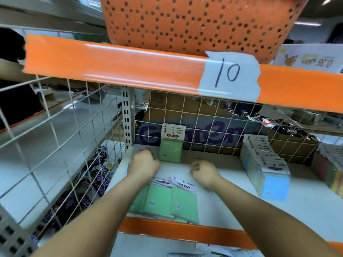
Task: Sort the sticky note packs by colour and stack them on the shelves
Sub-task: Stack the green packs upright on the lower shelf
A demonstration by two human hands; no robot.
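A green sticky note pack (170,152) stands upright against the shelf (228,184) mesh. More green packs (167,201) lie flat. The left hand (143,164) and right hand (204,173) are curled, holding nothing.

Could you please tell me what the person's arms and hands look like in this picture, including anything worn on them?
Both forearms are bare from the bottom of the picture up to the wrists; no sleeves show. The left hand and right hand wear no gloves, and no watch, bracelet or ring can be seen on either. The image is slightly blurred, so small details such as the nails cannot be made out.
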